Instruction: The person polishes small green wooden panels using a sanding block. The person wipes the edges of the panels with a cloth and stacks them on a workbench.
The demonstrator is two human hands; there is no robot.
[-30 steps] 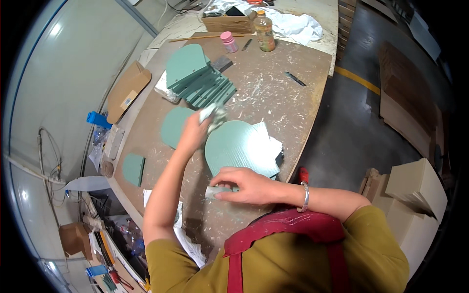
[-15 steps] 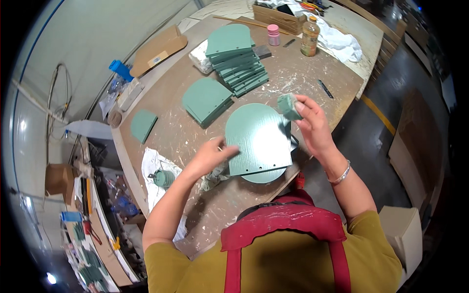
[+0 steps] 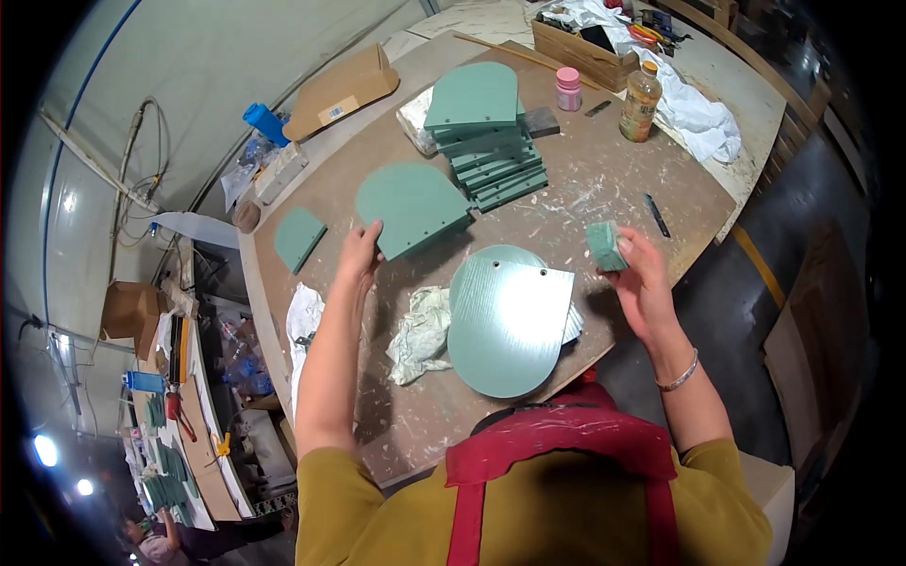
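Observation:
My left hand (image 3: 360, 253) grips the lower left edge of a green panel (image 3: 408, 203) with a rounded end, its thumb on top. In my right hand (image 3: 644, 283) is a green-and-whitish sponge block (image 3: 604, 245), pinched between thumb and fingers above the table. In front of me lies a shiny green panel (image 3: 505, 330) with its rounded end toward me and small holes along the far edge. Something pale and ridged shows under its right side. A crumpled whitish cloth (image 3: 422, 337) lies left of it.
A leaning stack of green panels (image 3: 500, 170) stands farther back, and a small green panel (image 3: 298, 236) lies left. At back right are a pink bottle (image 3: 568, 91), a drink bottle (image 3: 641, 104) and a wooden box (image 3: 585, 55). A black pen-like tool (image 3: 657, 215) lies right.
My left hand has moved from the near panel to the left one and taken its edge. The near panel's rounded end now faces me instead of away. The sponge has moved lower and right.

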